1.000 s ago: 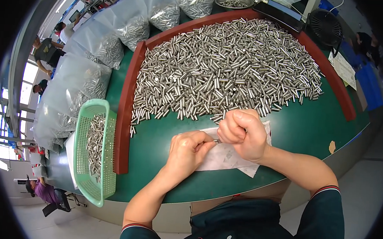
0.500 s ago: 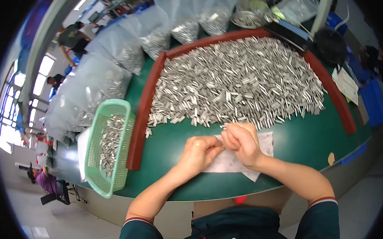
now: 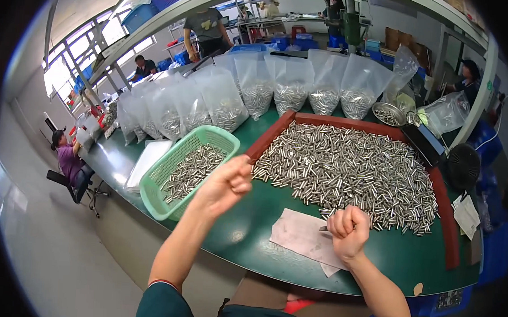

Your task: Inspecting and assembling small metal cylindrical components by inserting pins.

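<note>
My right hand (image 3: 350,233) is curled shut above a stained white sheet (image 3: 299,234). A small dark metal pin (image 3: 324,228) pokes out at its finger side. Raised beside the green plastic basket (image 3: 232,136), my left hand (image 3: 224,183) has its fingers curled in a pinch. Whatever is between them is hidden or too small to make out. The basket holds many short silvery metal pins (image 3: 194,170). A broad pile of like metal pins (image 3: 350,168) lies on the green table beyond my hands.
Dark red bars (image 3: 448,238) border the pile. Clear plastic bags of metal pins (image 3: 294,92) stand along the back. A metal bowl (image 3: 389,114), a tablet-like device (image 3: 423,144) and a black fan (image 3: 463,166) are at the back right. A person (image 3: 205,34) stands beyond the bags.
My hands were together over the white sheet and are now apart. The left hand moved left toward the basket; the right stayed by the sheet. The view swung up and left.
</note>
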`<state>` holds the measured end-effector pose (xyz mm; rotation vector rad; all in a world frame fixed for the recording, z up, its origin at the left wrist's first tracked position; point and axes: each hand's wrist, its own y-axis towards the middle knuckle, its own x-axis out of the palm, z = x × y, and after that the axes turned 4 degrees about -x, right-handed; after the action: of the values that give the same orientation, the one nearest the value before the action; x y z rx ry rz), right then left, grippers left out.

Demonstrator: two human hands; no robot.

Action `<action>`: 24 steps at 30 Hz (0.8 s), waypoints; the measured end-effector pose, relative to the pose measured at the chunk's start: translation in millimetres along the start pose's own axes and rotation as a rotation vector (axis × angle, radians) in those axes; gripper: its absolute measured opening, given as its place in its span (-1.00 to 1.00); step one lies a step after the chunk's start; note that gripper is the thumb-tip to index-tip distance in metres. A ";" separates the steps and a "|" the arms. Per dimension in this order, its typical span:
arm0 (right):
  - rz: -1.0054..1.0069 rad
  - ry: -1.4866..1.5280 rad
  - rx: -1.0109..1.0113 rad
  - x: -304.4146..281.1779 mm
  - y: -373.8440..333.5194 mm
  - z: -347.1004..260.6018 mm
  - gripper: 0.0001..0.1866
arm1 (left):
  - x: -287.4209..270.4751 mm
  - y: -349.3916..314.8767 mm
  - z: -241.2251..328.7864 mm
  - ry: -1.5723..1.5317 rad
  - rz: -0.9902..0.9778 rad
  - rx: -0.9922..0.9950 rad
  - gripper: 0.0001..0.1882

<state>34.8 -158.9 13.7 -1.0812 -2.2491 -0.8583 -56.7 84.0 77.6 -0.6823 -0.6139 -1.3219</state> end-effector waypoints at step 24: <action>-0.775 -1.048 -0.942 4.6 -7.8 -10.0 -0.76 | -69.7 -4.8 133.0 1.820 0.610 -0.082 -0.86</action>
<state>27.4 -167.6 21.0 -1.1567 -3.3247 -2.2344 -74.4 228.5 114.4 0.4117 1.0495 -0.8846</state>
